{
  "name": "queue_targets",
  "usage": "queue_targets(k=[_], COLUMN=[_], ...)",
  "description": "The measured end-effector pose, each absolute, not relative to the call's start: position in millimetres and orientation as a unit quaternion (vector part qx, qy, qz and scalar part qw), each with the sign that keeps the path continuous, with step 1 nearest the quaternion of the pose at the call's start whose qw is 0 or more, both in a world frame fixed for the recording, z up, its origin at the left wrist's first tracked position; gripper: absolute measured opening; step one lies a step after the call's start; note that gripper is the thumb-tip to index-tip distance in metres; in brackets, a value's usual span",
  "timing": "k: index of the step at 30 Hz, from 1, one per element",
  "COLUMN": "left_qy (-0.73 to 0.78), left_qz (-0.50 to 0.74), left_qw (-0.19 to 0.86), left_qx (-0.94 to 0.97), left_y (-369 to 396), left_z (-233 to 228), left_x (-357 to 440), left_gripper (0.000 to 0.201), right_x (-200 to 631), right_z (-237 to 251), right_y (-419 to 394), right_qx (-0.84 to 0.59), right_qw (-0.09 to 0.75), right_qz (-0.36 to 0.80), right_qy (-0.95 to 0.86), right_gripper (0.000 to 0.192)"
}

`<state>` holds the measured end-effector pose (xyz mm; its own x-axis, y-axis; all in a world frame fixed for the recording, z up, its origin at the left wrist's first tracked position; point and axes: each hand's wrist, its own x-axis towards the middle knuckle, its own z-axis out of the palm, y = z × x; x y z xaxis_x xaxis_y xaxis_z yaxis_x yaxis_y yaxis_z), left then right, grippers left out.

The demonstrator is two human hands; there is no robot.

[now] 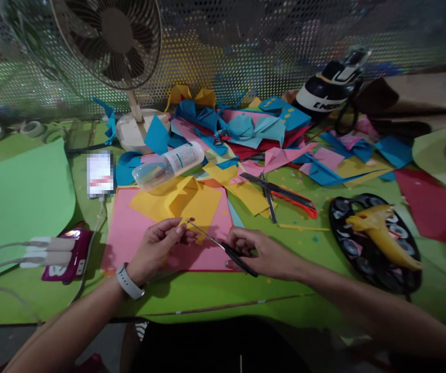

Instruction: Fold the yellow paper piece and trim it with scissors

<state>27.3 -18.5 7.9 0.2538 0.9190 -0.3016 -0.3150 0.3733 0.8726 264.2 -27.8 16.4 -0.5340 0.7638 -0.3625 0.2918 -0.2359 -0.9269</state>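
My right hand [260,251] grips small black-handled scissors [223,246], their blades pointing left and up toward a small yellow paper piece [192,228]. My left hand [156,247], with a grey watch on its wrist, pinches that yellow piece at its lower edge. Both hands hover over a pink sheet [129,233] on the green table cover [293,243]. Larger yellow folded sheets [184,199] lie just beyond the hands.
A desk fan [116,41] stands at the back left, a plastic bottle [168,166] lies on its side. Larger scissors and an orange cutter [281,197] lie right of centre, a black palette with a yellow paper shape [374,233] farther right. Coloured paper is heaped behind; a power bank [67,254] with cables sits left.
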Motion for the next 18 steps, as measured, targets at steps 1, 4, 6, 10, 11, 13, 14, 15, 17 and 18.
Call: queue_targets(k=[1, 4, 6, 10, 11, 13, 14, 15, 17, 18], left_qy=[0.428, 0.431, 0.428, 0.415, 0.412, 0.409, 0.409, 0.410, 0.413, 0.414], left_qz=[0.441, 0.450, 0.445, 0.436, 0.434, 0.430, 0.429, 0.429, 0.425, 0.424], left_qw=[0.707, 0.707, 0.712, 0.721, 0.722, 0.724, 0.724, 0.724, 0.724, 0.723], left_qx=[0.349, 0.335, 0.335, 0.344, 0.347, 0.351, 0.352, 0.352, 0.354, 0.355], left_y=[-18.2, -17.4, -17.4, -19.4, -19.9, -20.7, -20.9, -20.9, -20.6, -20.5], left_z=[7.8, 7.7, 6.9, 3.6, 3.0, 2.6, 2.8, 3.1, 4.0, 4.2], left_x=[26.9, 26.4, 26.7, 27.7, 27.8, 28.0, 28.1, 28.1, 28.2, 28.2], left_gripper=[0.028, 0.027, 0.028, 0.027, 0.026, 0.024, 0.024, 0.024, 0.025, 0.025], right_x=[264.5, 264.0, 262.7, 260.2, 260.0, 259.9, 259.9, 259.9, 259.7, 259.5], right_z=[15.9, 14.5, 13.6, 11.7, 11.2, 10.3, 10.0, 9.8, 9.9, 10.1], right_y=[-27.8, -27.3, -27.2, -28.4, -28.7, -29.2, -29.4, -29.4, -29.3, -29.2], right_qx=[-0.451, -0.462, -0.461, -0.455, -0.454, -0.449, -0.447, -0.445, -0.445, -0.446], right_qw=[0.186, 0.189, 0.184, 0.178, 0.180, 0.182, 0.183, 0.184, 0.185, 0.185], right_qz=[0.651, 0.659, 0.662, 0.662, 0.663, 0.665, 0.667, 0.669, 0.672, 0.674], right_qy=[-0.582, -0.563, -0.562, -0.568, -0.568, -0.568, -0.568, -0.567, -0.562, -0.559], right_gripper=[0.040, 0.043, 0.044, 0.041, 0.041, 0.040, 0.039, 0.039, 0.040, 0.040])
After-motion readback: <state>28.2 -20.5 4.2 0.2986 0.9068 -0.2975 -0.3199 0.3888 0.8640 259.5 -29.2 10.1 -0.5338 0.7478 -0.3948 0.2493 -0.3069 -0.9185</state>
